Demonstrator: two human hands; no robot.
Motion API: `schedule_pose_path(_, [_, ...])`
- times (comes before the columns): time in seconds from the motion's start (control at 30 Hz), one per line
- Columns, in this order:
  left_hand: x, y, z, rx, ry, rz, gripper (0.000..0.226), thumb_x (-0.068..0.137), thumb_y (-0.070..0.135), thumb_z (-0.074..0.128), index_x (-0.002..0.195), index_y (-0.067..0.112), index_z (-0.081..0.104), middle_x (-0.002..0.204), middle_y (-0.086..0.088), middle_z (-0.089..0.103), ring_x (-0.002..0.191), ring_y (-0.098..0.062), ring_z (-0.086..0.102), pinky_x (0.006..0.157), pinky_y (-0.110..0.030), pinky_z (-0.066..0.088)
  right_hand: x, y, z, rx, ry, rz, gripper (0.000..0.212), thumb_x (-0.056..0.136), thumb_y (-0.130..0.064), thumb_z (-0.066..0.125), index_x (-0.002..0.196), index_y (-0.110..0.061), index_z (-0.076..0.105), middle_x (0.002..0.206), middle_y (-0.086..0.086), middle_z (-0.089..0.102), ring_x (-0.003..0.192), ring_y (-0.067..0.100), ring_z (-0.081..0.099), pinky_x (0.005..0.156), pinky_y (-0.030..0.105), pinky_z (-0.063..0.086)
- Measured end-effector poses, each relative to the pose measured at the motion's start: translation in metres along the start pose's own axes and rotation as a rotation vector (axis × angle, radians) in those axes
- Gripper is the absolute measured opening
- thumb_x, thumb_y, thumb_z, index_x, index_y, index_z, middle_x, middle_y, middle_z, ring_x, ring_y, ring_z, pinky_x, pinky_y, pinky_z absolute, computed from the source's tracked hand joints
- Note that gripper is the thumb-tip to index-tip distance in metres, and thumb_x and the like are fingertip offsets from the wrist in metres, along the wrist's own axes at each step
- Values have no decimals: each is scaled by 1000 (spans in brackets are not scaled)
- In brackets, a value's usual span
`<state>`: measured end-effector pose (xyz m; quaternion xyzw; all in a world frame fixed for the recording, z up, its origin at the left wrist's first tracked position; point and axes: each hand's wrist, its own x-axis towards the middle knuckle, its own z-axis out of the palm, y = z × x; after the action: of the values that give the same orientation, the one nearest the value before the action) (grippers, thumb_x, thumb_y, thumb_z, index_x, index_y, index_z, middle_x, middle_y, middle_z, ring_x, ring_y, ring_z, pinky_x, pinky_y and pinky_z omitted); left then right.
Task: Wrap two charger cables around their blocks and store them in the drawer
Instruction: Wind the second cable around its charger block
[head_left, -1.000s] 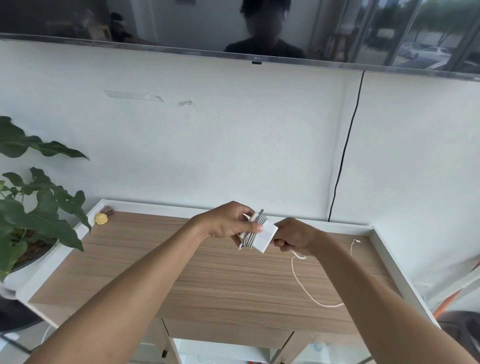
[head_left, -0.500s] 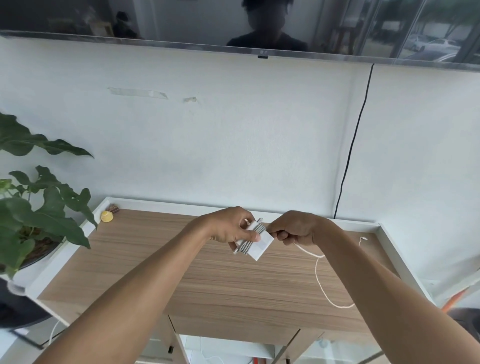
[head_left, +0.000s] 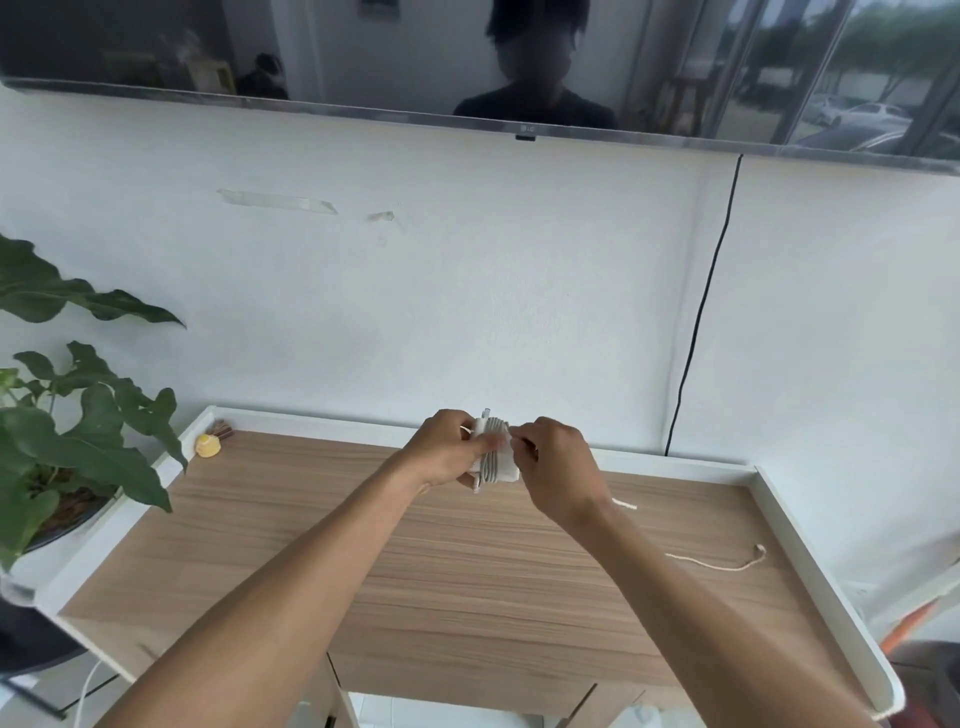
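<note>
Charger block (head_left: 500, 462) is sitting right between both hands, with the white cable (head_left: 488, 470) looping round it in several coils. Left hand (head_left: 445, 451) is gripping the block from nine o'clock, its thumb pressing across the front. Right hand (head_left: 555, 470) is working at three o'clock, fingers curling in and pinching the cable against the block. The loose tail (head_left: 727, 565) is trailing out at four o'clock across the wooden desk (head_left: 415, 561). A small yellow object (head_left: 208, 446) is lying far out at nine o'clock.
</note>
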<state>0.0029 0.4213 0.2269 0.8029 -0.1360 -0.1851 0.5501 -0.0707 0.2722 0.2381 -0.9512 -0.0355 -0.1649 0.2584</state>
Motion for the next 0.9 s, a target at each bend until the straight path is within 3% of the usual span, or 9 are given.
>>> schedule_pose_path(0.2, [0, 1, 2, -266, 18, -114, 28, 91, 29, 65, 94, 0, 64, 84, -14, 71, 66, -19, 71, 58, -32, 59, -15, -2, 18, -1, 106, -112, 14, 90, -9, 52, 90, -9, 66, 67, -2, 41, 54, 22, 40, 50, 37, 41])
schedule_pose_path(0.33, [-2, 2, 2, -246, 25, -116, 29, 90, 29, 67, 95, 0, 65, 79, -13, 72, 64, -19, 71, 58, -32, 59, -18, -1, 20, -77, 113, -155, 16, 89, -9, 55, 100, -10, 67, 71, 5, 52, 52, 30, 51, 44, 31, 37])
schedule_pose_path(0.57, [-3, 8, 2, -251, 19, -119, 32, 87, 28, 70, 96, -3, 67, 72, -11, 73, 62, -20, 71, 56, -31, 59, -19, 3, 16, -140, 113, -221, 16, 87, -10, 57, 100, -11, 65, 74, 4, 54, 48, 30, 51, 42, 27, 31])
schedule_pose_path(0.7, [2, 6, 6, -208, 88, -138, 33, 88, 26, 70, 97, -6, 66, 82, -20, 72, 62, -23, 70, 56, -33, 59, -25, 12, 19, -111, 110, -245, 26, 88, -11, 54, 113, -15, 62, 78, 1, 55, 49, 28, 53, 40, 30, 38])
schedule_pose_path(0.83, [7, 6, 4, -212, 188, -141, 40, 84, 32, 70, 91, -8, 67, 89, -27, 70, 75, -36, 70, 67, -44, 61, -41, 16, 36, -23, 94, -277, 21, 90, -14, 53, 107, -19, 67, 85, -2, 61, 58, 23, 60, 46, 30, 46])
schedule_pose_path(0.9, [10, 12, 2, -228, 173, -107, 38, 87, 29, 69, 91, -9, 66, 85, -23, 65, 74, -34, 69, 59, -38, 60, -52, 19, 47, 59, 127, -245, 21, 94, -18, 49, 107, -19, 66, 86, -5, 62, 60, 20, 60, 49, 32, 49])
